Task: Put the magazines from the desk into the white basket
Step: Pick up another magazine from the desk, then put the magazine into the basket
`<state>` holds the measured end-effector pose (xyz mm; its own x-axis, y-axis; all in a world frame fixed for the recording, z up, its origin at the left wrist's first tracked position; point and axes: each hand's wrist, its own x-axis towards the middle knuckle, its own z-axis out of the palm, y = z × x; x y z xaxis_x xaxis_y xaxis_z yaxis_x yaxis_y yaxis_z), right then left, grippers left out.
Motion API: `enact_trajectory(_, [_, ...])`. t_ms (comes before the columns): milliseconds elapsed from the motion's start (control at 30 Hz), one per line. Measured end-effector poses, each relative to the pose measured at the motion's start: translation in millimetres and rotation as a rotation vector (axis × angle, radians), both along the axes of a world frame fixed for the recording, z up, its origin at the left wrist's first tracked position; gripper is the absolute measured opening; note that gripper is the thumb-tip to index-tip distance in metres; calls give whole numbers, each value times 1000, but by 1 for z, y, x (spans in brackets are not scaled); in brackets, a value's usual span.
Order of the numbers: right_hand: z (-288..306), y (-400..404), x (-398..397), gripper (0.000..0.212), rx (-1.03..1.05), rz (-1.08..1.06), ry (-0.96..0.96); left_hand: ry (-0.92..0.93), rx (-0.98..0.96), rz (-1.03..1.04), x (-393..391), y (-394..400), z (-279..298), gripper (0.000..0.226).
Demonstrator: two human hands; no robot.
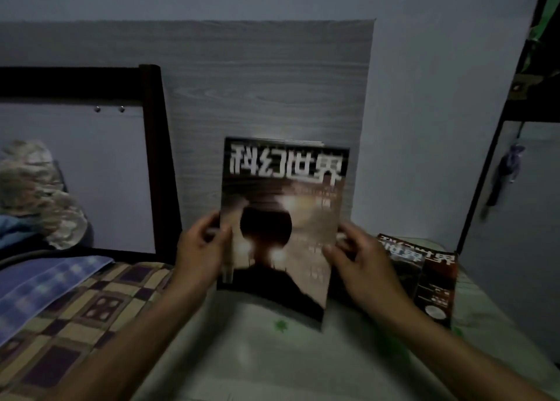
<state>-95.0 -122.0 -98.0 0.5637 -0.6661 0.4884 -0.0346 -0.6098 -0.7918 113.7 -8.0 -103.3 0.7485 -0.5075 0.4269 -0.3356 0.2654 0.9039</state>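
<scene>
The magazine (pixel 281 219) is held upright, long axis vertical, its side edges grasped by the left hand (pixel 201 249) and right hand (pixel 360 261); no basket is seen.

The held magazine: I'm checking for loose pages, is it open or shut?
Shut. The held magazine shows its whole front cover, left hand and right hand gripping its side edges.

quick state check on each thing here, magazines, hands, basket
held magazine: closed, upright, lifted, front cover facing camera
desk magazines: closed, lying overlapped on the desk, right of the held one
left hand: grip on held magazine's left edge
right hand: at its right edge, grip unclear
white basket: not in view
</scene>
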Motion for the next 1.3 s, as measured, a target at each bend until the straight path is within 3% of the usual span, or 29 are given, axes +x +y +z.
enact_trajectory(167, [65, -55, 46, 6, -39, -209, -253, -161, -140, 87, 42, -52, 77, 25])
enact_trajectory(300, [83, -101, 84, 2, 7, -261, -255, -201, -118, 137, 70, -94, 98, 29])
enact_trajectory(400, [64, -125, 105, 9, 12, -283, -203, -196, -36, 180, 85, -119, 71, 31])
enact_trajectory(600, [5, -149, 118, 5, -92, -302, -108, -22, 41, 177, 113, -148, -3, 32])
enact_trajectory(700, [-13, -150, 121, 11, -200, -324, -51, -58, 107, 226, 121, -151, -25, 32])
enact_trajectory(833, [-31, -148, 120, 33, -190, -440, 16, -159, 203, 237, 127, -151, -36, 26])
enact_trajectory(933, [-32, -143, 117, 36, -100, -440, -5, -242, 241, 282, 118, -150, -40, 20])
enact_trajectory(1000, [-27, -135, 114, 27, -25, -412, 27, -324, 335, 354, 106, -152, -41, 31])
enact_trajectory(1067, [-26, -126, 104, 28, 143, -279, -6, -289, 394, 372, 100, -151, -42, 52])
enact_trajectory(1133, [-27, -115, 78, 43, 364, -96, -71, -190, 371, 296, 93, -137, -48, 75])
enact_trajectory(1200, [-35, -110, 38, 62, 283, -35, 106, -178, 389, 185, 73, -117, -68, 81])
enact_trajectory(1300, [-59, -105, -21, 99, -113, -107, 786, -398, 502, 125, 29, -86, -105, 84])
